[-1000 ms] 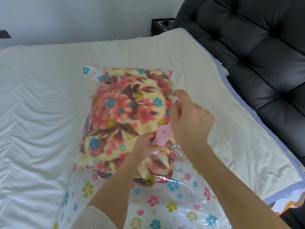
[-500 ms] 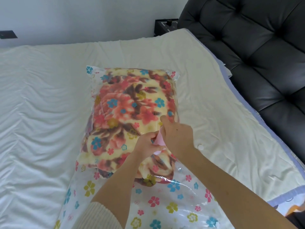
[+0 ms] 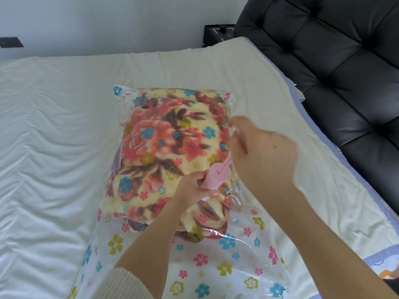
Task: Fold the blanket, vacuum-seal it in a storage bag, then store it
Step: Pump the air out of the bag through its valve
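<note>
Right hand up from its position 0.5 s ago: then it sat low against the pump, now it is lifted toward 1 o'clock and the thin pink rod is drawn out of the pump barrel. Left hand, bag and blanket unchanged in place.

Right hand: fingers curled round the pink plunger handle; motion-blurred, so finger detail unclear.

Left hand: fingers wrapped round the lower end of the pump barrel, holding it tilted, top leaning toward 1 o'clock, base pressed on the bag. Valve under it hidden by the hand. Cream ribbed sleeve on the left forearm at 7 o'clock.

Storage bag: clear plastic with printed flowers, lying flat on the bed, long axis running 6 to 12 o'clock. Near end at 6 o'clock holds no blanket and lies flat.

Blanket: floral, cream, red and brown, folded, inside the far half of the bag, centre frame. Pump stands on its near right part.

Black tufted headboard at 2 o'clock, along the bed's right edge.
</note>
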A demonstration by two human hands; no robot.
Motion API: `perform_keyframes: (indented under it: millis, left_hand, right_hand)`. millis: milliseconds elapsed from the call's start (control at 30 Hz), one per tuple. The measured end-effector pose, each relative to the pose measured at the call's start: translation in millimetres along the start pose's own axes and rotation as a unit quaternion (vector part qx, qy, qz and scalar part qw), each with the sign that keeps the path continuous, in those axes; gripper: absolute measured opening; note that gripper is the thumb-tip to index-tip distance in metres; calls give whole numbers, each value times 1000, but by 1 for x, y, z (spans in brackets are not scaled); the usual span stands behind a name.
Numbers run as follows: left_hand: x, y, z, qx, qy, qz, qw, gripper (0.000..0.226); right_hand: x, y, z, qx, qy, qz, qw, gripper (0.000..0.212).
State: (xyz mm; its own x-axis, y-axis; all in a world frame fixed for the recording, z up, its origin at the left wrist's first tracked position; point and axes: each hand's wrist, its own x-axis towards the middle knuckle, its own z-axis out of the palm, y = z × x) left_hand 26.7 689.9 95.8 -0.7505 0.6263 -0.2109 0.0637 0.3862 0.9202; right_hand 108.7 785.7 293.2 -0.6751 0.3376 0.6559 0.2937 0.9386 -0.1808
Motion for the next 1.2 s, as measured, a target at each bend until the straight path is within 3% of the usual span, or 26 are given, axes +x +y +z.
perform_keyframes:
  millis: [100, 167, 200, 300, 367, 433, 467, 533, 600, 667, 733, 800, 833, 900, 933, 967, 1033, 1133, 1167, 1200]
  left_hand:
    - [-3, 4, 0, 5, -2, 4, 1000, 46]
    - [-4, 6, 1, 11, 1, 1, 1000, 35]
    - [-4, 5, 2, 8, 3, -2, 1000, 29]
    - [-3, 3, -2, -5, 5, -5, 1000, 28]
    - [0, 0, -3, -3, 2, -2, 1000, 37]
    - [-1, 1, -2, 1, 0, -2, 1000, 47]
    - [-1, 2, -2, 3, 1, -5, 1000, 47]
    - [-2, 3, 1, 3, 5, -8, 1000, 40]
    - [-4, 3, 2, 3, 6, -5, 1000, 35]
    - [-3, 1, 2, 0, 11, 0, 1000, 37]
    - [-1, 0, 1, -1, 8, 3, 1000, 44]
    - [-1, 0, 2, -3, 1, 2, 1000, 47]
    - [-2, 0, 2, -1, 1, 4, 1000, 46]
    - [-4, 2, 3, 6, 5, 1, 1000, 38]
    - [-5, 2, 4, 4, 5, -2, 1000, 33]
    - [-5, 1, 4, 2, 7, -2, 1000, 28]
    - [-6, 3, 3, -8, 13, -4, 1000, 24]
    - [-5, 2, 0, -3, 9, 13, 1000, 37]
    - [-5, 2, 1, 4, 8, 16, 1000, 42]
    - [-6, 3, 2, 11, 8, 17, 1000, 43]
  right_hand:
    - [-10, 0, 8, 9, 9, 54, 998, 23]
    - [-37, -6, 37, -54, -119, 35, 991, 11]
    - [-43, -3, 51, -90, -136, 10, 987, 9]
    - [-23, -1, 40, -45, -103, -24, 993, 11]
    - [1, -3, 11, -18, 16, -26, 999, 23]
    - [7, 1, 1, -6, 61, 19, 998, 24]
    - [-1, 1, 9, -10, 40, 25, 999, 23]
    - [-31, -2, 39, -67, -103, 22, 992, 14]
    - [-41, 2, 56, -87, -157, -14, 984, 26]
    - [-27, 4, 45, -77, -98, -51, 991, 7]
    - [-6, 3, 15, -56, 19, -50, 997, 19]
    - [-1, 5, 3, -24, 71, -11, 997, 24]
    - [-8, 5, 11, -18, 57, -6, 998, 23]
    - [-36, 2, 40, -66, -100, 12, 993, 25]
    - [-45, 2, 50, -88, -138, -7, 986, 33]
    - [-45, 3, 53, -87, -139, -29, 986, 32]
    - [-27, 5, 39, -69, -73, -61, 993, 9]
    - [2, -5, -6, -9, 69, -20, 997, 27]
    - [0, -1, -3, -15, 83, -9, 996, 26]
    - [-7, 1, 6, -18, 41, 5, 999, 22]
